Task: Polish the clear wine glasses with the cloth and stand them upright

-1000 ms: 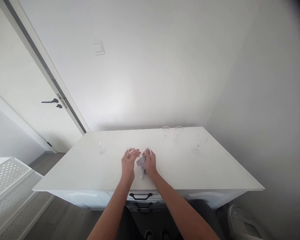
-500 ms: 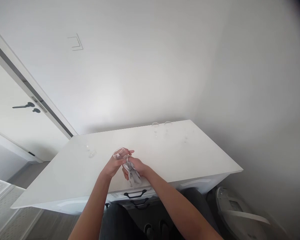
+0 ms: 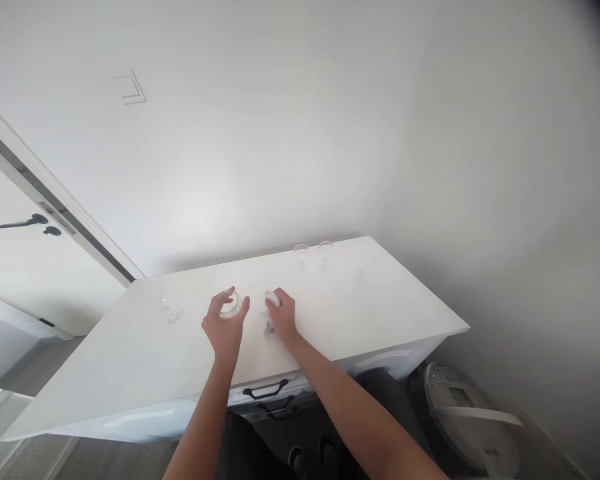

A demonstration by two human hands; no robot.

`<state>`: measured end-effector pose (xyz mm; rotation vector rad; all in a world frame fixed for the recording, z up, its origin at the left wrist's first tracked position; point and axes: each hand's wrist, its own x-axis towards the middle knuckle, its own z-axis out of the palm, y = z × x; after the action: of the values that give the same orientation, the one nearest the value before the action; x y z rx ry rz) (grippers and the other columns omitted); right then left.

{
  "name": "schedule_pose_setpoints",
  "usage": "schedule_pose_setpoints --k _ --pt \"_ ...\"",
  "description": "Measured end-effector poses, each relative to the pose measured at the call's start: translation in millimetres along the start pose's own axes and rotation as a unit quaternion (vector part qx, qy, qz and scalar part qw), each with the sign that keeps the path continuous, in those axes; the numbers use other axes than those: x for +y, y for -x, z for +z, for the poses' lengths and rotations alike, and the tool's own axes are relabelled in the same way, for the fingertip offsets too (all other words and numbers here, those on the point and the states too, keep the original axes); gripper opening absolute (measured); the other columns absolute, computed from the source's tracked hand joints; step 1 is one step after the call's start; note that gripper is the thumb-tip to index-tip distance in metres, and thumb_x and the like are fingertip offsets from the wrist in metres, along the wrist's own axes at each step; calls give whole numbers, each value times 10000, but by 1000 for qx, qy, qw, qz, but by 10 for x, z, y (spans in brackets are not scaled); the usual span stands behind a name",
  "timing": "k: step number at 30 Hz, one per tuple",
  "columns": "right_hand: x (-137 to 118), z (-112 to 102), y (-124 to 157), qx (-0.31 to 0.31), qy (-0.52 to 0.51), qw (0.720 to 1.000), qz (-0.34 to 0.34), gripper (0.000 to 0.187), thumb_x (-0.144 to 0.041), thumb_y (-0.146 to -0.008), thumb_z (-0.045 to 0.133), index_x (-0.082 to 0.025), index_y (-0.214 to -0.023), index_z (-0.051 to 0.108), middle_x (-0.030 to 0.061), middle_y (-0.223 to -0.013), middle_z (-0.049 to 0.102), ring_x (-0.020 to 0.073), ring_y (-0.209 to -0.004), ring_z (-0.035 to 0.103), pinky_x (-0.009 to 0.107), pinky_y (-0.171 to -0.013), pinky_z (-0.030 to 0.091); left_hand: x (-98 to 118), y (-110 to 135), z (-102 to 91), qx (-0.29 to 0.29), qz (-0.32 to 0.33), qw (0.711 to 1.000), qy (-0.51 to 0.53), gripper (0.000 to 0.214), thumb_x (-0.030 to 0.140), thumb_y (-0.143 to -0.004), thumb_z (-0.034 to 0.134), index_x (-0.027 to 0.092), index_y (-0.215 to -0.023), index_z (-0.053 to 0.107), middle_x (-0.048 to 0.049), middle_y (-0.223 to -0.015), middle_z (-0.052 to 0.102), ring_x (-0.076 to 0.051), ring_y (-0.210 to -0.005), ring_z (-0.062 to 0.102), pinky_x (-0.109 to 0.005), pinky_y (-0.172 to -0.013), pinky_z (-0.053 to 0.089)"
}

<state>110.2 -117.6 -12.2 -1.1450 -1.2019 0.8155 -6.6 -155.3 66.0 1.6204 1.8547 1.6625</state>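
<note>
A clear glass [image 3: 235, 308] is at the middle of the white tabletop, its rim facing up. My left hand [image 3: 223, 321] curves around it, thumb and fingers apart, the thumb off the rim on the right side. Whether the fingers on the left touch the glass I cannot tell. Just to the right, my right hand [image 3: 283, 315] is closed on a crumpled white cloth [image 3: 273, 299]; a loose grey-white end hangs below the fist near the tabletop.
Two clear stemmed glasses [image 3: 301, 251] stand at the back edge of the white tabletop [image 3: 380, 313]. Faint clear glassware [image 3: 175, 315] sits at the left, and another faint clear piece [image 3: 361, 275] at the right. Dark drawer handles [image 3: 266, 389] line the front; a white appliance [image 3: 473, 420] is at lower right.
My hands have come apart. The cloth has left the glass with my right hand, and my left hand has opened around the glass. The view has shifted slightly.
</note>
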Motion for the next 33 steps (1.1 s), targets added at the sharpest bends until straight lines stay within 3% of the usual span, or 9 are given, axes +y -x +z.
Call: schedule_pose_setpoints --k 2,4,6,8,12,21,26,30,33 --pt "-11 -45 70 -130 164 973 -101 275 -279 -836 588 -242 -1091 683 47 -1129 649 150 -728 602 276 -668 503 -88 -38 80 -12 -19 1000 -1 323 462 -786 794 280 -1023 673 -31 -1171 770 -265 -991 723 -430 -990 494" --pt "-31 -57 169 -229 320 905 -161 408 -277 -831 611 -277 -1233 679 71 -1395 581 150 -747 655 290 -678 520 -156 -48 162 -34 -38 999 -3 341 482 -760 812 279 -1003 684 -35 -1121 774 -283 -1015 725 -437 -986 496" --pt "-58 -54 253 -266 416 851 -178 409 -315 -868 602 -273 -1267 680 97 -1517 518 172 -748 687 317 -665 535 -183 -33 232 -48 -53 997 -1 357 502 -755 815 278 -1006 696 -43 -1120 771 -299 -1050 720 -446 -985 496" --pt "-81 -61 301 -285 454 824 -182 366 -343 -898 589 -256 -1237 700 107 -1516 537 197 -755 703 340 -656 551 -173 -3 292 -57 -67 996 12 375 524 -762 809 272 -1018 702 -54 -1153 766 -305 -1074 715 -453 -988 495" --pt "-96 -150 335 -296 483 807 -165 330 -355 -935 553 -218 -1183 722 131 -1409 624 239 -808 717 371 -667 573 -128 67 426 -90 -92 991 25 420 560 -761 806 249 -1019 690 -75 -1199 759 -306 -1080 714 -457 -971 500" --pt "-49 -732 335 -259 550 785 -123 602 -344 -928 555 -243 -1519 499 178 -1606 469 303 -964 745 447 -792 600 -33 164 894 -157 -62 985 42 448 590 -761 806 243 -995 647 -67 -1159 759 -276 -1065 714 -443 -994 484" --pt "-89 -1012 286 -259 564 781 -66 710 -343 -927 556 -214 -1607 398 225 -1677 349 323 -906 767 479 -787 594 112 298 1153 -228 -68 967 89 643 549 -709 868 270 -1204 566 -108 -1339 696 -304 -1227 650 -445 -984 486" --pt "-73 -1333 138 -257 588 767 0 770 -422 -961 559 -181 -1656 329 244 -1717 222 368 -1048 747 511 -877 574 54 376 1101 -255 -40 960 105 776 521 -693 881 280 -1324 498 -137 -1469 599 -305 -1238 649 -437 -963 502" --pt "11 -1646 7 -232 616 752 36 773 -467 -989 527 -187 -1674 299 231 -1731 179 373 -1087 733 504 -897 564 -278 321 805 -221 3 974 51 504 564 -822 740 256 -1186 574 -110 -1303 669 -292 -1120 686 -424 -899 522"
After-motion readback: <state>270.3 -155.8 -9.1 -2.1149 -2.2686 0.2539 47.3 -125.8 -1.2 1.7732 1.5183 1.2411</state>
